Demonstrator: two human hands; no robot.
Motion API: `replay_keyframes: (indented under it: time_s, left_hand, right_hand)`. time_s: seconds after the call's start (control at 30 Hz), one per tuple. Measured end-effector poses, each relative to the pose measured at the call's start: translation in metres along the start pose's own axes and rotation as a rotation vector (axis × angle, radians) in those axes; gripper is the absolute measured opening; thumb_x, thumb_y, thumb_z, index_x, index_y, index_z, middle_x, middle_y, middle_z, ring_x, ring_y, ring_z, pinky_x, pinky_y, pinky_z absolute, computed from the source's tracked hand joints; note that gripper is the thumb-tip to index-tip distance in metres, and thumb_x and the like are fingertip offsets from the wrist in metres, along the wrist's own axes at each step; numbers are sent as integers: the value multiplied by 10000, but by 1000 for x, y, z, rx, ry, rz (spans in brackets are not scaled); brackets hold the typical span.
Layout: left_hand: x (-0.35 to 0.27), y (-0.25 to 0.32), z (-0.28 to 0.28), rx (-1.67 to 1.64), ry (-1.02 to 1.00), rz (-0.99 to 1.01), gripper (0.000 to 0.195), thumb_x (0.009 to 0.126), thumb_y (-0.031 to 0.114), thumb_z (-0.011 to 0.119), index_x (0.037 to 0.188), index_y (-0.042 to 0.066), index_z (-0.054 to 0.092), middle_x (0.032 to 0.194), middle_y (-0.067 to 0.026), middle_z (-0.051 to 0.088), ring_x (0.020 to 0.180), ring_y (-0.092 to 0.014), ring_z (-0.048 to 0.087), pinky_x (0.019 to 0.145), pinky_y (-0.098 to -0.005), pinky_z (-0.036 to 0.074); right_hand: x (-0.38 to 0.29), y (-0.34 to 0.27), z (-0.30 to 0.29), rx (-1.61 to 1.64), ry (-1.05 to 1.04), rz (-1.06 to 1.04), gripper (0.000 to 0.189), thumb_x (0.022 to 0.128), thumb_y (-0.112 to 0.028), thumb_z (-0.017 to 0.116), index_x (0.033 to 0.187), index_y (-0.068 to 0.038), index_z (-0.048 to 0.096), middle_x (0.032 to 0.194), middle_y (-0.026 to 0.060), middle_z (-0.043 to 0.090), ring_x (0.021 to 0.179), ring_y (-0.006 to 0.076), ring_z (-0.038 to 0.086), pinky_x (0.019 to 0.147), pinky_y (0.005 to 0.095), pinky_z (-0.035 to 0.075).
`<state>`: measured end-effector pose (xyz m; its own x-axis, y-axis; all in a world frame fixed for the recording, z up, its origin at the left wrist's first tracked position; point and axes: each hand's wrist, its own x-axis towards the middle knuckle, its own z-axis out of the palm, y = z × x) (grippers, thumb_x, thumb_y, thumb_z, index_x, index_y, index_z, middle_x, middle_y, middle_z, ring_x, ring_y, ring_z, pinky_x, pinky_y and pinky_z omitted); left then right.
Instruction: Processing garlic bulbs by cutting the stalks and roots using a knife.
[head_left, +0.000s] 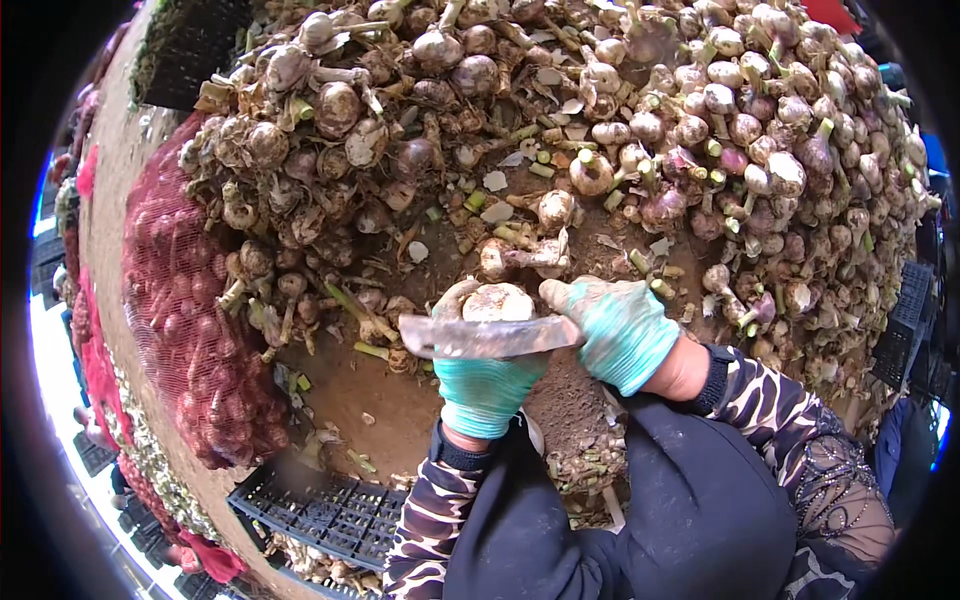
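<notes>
In a dirty turquoise work glove, my left hand (487, 386) holds a garlic bulb (498, 302) with its pale, soil-marked side up. A worn metal knife blade (487, 337) passes across in front of that bulb, over the left glove. My right hand (619, 326), gloved alike, grips the knife at its right end; the handle is hidden in the fist. Whether the blade touches the bulb I cannot tell. Just beyond both hands, a garlic bulb with a bent stalk (525, 256) lies on the soil among cut stem pieces (541, 170).
Garlic with stalks is heaped at the left (337, 112), trimmed garlic bulbs at the right (795, 142). A full red mesh sack (187, 315) lies at the left. Black plastic crates stand at the lower left (330, 510), upper left (199, 56) and right edge (904, 322).
</notes>
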<state>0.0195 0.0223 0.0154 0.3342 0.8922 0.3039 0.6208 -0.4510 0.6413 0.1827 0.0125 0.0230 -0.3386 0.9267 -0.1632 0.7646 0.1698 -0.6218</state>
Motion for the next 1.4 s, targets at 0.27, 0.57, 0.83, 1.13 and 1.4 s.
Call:
replay_keyframes:
  time_s: [0.27, 0.57, 0.83, 1.13, 1.4]
  left_hand:
    - [-15, 23, -11, -603, 10, -412, 783, 558, 270, 842, 1147, 26, 388, 1009, -72, 509, 889, -157, 530, 791, -277, 455]
    - [-16, -2, 13, -1149, 65, -804, 826, 651, 416, 740, 1257, 20, 343, 1176, -96, 442, 1051, -216, 488, 892, -325, 414]
    - [1, 0, 9, -970, -192, -1081, 267, 765, 79, 625, 1004, -23, 565, 817, -60, 607, 704, -132, 579, 627, -251, 482]
    - [16, -19, -17, -793, 44, -848, 274, 789, 88, 591, 1035, -23, 544, 918, -100, 596, 750, -135, 591, 641, -261, 503]
    - [73, -37, 27, -46, -328, -817, 625, 773, 485, 569, 1078, -59, 524, 957, -230, 604, 905, -335, 594, 763, -392, 471]
  right_hand:
    - [2, 84, 26, 345, -7, 422, 176, 751, -85, 557, 915, -24, 563, 743, 114, 585, 671, 253, 598, 597, 340, 484]
    - [13, 7, -37, 790, -235, 445, 352, 753, -270, 686, 1030, -73, 595, 801, 72, 636, 702, 123, 582, 652, 271, 466]
    - [7, 34, -10, 279, 57, -31, 238, 739, -160, 610, 957, -67, 592, 833, 114, 614, 766, 297, 597, 684, 356, 482]
    - [-19, 121, 0, 340, 243, 469, 162, 763, -193, 621, 802, -38, 595, 724, 109, 608, 652, 202, 600, 627, 314, 489]
    - [-31, 120, 3, 291, 250, 395, 206, 726, -268, 641, 796, -79, 599, 741, 107, 601, 701, 290, 594, 624, 361, 476]
